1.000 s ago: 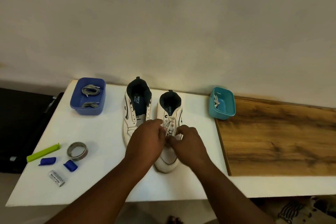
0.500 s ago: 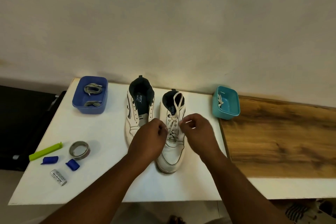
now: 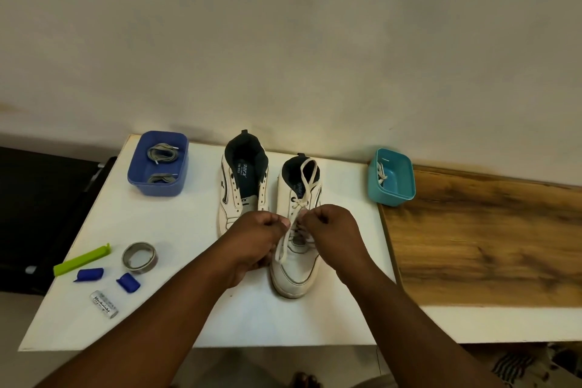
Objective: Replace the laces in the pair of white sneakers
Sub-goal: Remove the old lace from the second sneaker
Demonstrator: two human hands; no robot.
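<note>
Both hands meet over the laced sneaker (image 3: 296, 261), which stands on the white surface (image 3: 176, 224) with its toe toward the person. The left hand (image 3: 256, 238) has its fingers curled in tight, and its grip looks pinched on the white lace (image 3: 307, 176) at the left side of the eyelets. The right hand (image 3: 330, 230) is curled the same way, its grip pinching the lace from the right. Between the two fists the lace runs up as a long loop over the shoe's dark opening, and one loose end trails down across the toe.

The other sneaker (image 3: 242, 189) stands just beside it on the left, its eyelets bare, partly covered by the left hand.

At the far left corner a blue tub (image 3: 157, 183) holds grey laces (image 3: 162, 153). At the surface's right edge a teal tub (image 3: 398, 189) holds a bit of white lace, next to a wooden board (image 3: 488, 246) that stretches off to the right. On the near left lie a green clip (image 3: 82, 260), a roll of tape (image 3: 139, 258), two blue caps (image 3: 89, 274) and a small battery (image 3: 104, 303). Bare white surface lies in front of the shoes up to the near edge, and between the shoes and the blue tub.
</note>
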